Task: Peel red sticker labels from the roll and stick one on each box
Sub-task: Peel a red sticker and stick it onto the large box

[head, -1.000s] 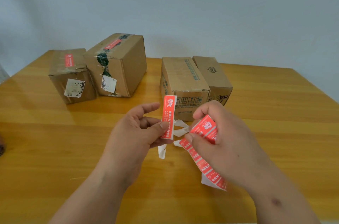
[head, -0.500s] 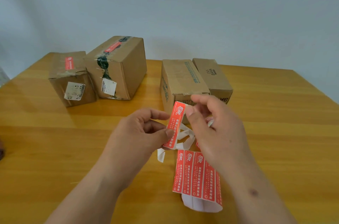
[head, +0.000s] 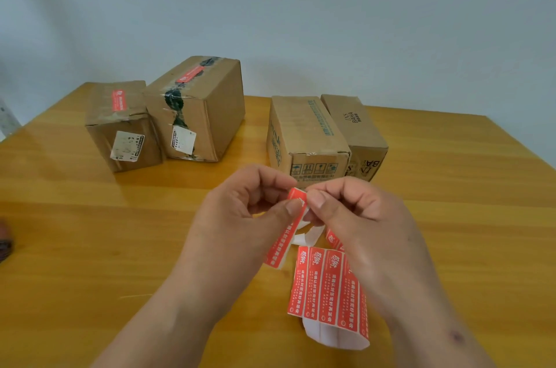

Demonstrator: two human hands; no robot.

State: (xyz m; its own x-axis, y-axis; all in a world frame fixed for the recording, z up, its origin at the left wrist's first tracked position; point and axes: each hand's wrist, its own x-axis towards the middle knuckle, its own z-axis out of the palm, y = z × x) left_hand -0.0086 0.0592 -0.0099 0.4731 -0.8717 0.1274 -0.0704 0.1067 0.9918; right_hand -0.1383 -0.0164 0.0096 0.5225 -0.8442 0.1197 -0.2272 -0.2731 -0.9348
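Red print on the single sticker label [head: 285, 235] is partly covered: the left hand [head: 240, 226] pinches its top end between thumb and forefinger, and the right hand [head: 355, 226] pinches the same end from the other side, so the two sets of fingertips meet there and hide the label's upper edge. Whether the label has fully left its white backing cannot be told; curls of bare backing paper [head: 310, 232] show just behind it. The strip of labels [head: 328, 286] lies on the wooden table [head: 90, 232] at about 5 o'clock from the hands, four labels showing side by side, its right edge under the right wrist and its white lower end curling up. Four closed cardboard boxes stand at the far side; their contents are not visible. At 10 o'clock the small taped box [head: 120, 126] carries a red label on top, and the tall box [head: 198, 108] touching it at 11 o'clock has one too. At 1 o'clock the printed box [head: 304, 129] and the "BAHA" box [head: 355, 129] sit side by side, tops bare. A dark object [head: 4, 242] at 9 o'clock is cut off by the frame.
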